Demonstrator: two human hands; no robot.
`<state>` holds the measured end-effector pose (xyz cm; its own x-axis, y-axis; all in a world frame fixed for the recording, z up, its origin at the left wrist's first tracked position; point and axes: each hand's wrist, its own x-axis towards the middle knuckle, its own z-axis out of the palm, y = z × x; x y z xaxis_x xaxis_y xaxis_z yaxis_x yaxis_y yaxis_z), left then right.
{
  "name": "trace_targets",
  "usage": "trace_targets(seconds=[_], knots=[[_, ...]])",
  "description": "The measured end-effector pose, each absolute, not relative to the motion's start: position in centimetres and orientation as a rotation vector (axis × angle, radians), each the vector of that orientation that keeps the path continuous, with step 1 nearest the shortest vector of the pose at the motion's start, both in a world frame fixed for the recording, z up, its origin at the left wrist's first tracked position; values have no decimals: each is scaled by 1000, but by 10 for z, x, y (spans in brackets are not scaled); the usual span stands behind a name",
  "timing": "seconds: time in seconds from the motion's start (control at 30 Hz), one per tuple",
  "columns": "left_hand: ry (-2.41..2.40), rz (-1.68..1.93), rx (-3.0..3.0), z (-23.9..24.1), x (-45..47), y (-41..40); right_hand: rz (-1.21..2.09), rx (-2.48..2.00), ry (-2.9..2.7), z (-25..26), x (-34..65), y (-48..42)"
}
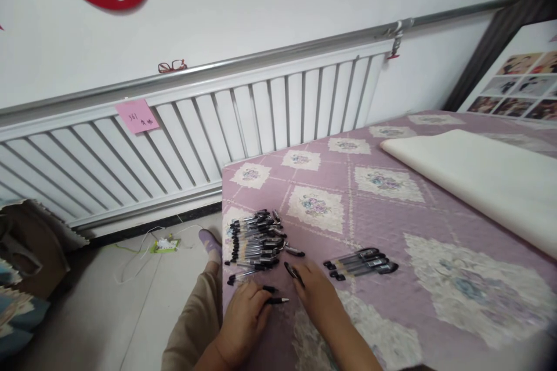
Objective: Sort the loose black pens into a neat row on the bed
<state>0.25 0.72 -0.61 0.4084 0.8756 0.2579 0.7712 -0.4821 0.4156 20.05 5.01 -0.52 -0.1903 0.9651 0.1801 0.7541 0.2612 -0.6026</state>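
My left hand [244,314] is closed around a pen [277,301], whose bare tip points right. Just above those fingers, the dark end of another pen [270,288] shows. A short way to the right, my right hand [317,294] pinches a black pen cap [294,273], partly hidden by the fingers. The cap and the pen tip are apart. Beyond my left hand lies a pile of clear-barrelled pens [256,240] with black caps. Several more capped pens [362,262] lie side by side to the right of my right hand.
A purple quilted cover with flower patches [315,204] lies under everything. A folded cream cloth [474,174] rests at the right. Behind stands a white radiator [235,119] with a pink note [137,116]. A power strip [165,244] with cables lies on the floor.
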Motion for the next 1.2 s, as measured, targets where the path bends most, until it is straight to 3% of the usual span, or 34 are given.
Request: trace_targets(seconds=[0.23, 0.37, 1.2], knots=[[1456, 693, 2435, -5, 4, 6, 987, -1448, -1421, -4, 218, 32], [1462, 696, 2447, -3, 4, 6, 1157, -1398, -1452, 1, 218, 22], [1428, 664, 2490, -7, 2, 7, 1038, -1359, -1930, 13, 196, 16]])
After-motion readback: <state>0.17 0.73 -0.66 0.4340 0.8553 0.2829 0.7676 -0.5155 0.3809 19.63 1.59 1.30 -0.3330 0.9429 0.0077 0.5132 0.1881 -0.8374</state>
